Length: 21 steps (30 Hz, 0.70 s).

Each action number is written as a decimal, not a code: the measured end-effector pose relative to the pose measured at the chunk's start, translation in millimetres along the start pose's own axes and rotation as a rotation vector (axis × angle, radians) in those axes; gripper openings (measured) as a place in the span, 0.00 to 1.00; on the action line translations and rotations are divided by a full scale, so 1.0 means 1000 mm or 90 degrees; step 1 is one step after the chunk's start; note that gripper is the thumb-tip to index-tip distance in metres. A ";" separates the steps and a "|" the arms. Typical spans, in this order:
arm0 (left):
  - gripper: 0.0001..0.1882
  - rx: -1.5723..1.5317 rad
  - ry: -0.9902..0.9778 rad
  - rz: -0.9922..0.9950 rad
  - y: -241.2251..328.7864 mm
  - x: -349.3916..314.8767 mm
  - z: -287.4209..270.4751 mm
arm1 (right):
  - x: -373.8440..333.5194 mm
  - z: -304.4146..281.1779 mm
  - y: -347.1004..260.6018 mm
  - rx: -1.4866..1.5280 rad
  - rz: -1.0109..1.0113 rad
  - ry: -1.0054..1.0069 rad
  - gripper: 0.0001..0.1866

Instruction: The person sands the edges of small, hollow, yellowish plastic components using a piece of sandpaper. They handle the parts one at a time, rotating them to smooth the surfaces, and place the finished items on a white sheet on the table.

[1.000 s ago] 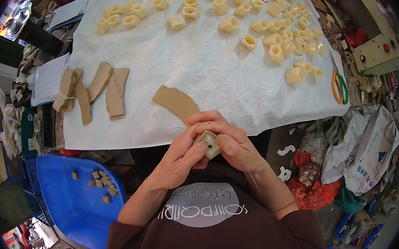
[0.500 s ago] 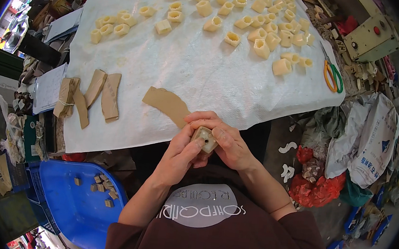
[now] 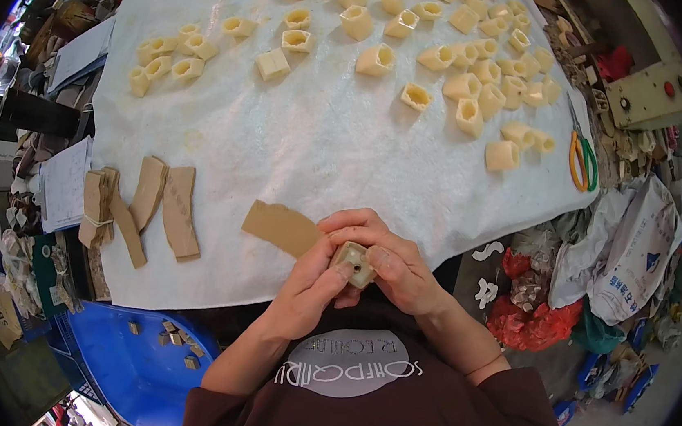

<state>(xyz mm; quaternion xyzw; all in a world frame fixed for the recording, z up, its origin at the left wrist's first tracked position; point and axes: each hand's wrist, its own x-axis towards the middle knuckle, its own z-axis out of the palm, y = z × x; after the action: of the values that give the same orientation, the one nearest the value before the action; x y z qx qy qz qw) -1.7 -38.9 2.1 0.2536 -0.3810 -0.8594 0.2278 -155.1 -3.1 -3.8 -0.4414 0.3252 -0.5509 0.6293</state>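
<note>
Close in front of my chest, both hands are closed around a small pale, squarish block (image 3: 357, 275) with a dark round hole in its upward face. My left hand (image 3: 306, 285) has its thumb on that face. Over the far and right sides curl the fingers of my right hand (image 3: 401, 275), its thumb at the block's edge. A brown paper-like strip (image 3: 278, 227) sticks out to the left from behind my fingers; whether they grip its hidden end I cannot tell. Similar brown strips (image 3: 181, 212) lie to the left, some tied in a bundle (image 3: 96, 210).
Many hollow cream-coloured pieces (image 3: 375, 59) stand and lie across the white cloth (image 3: 202, 117). Scissors (image 3: 583, 158) with orange and green handles rest at its right edge. A blue tub (image 3: 117, 368) holding small blocks is below left; sacks (image 3: 641, 250) and red bags (image 3: 540, 322) lie right.
The view has shifted, so the table sits lower in the picture. My hands keep their hold on the block, which has tilted slightly.
</note>
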 end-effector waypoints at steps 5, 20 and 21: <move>0.20 0.006 0.012 -0.034 0.008 0.022 0.000 | 0.013 -0.020 -0.006 0.028 0.034 0.004 0.20; 0.18 -0.005 0.029 -0.116 0.014 0.072 0.028 | 0.010 -0.066 0.002 0.028 -0.042 0.067 0.20; 0.18 -0.001 0.030 -0.114 0.013 0.073 0.027 | 0.010 -0.067 0.003 0.027 -0.043 0.076 0.20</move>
<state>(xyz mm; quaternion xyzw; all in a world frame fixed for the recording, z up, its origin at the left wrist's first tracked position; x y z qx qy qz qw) -72.1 -75.0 8.6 0.3066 -0.3508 -0.8703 0.1595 -212.1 -26.2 -32.6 -0.4052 0.3355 -0.6037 0.5990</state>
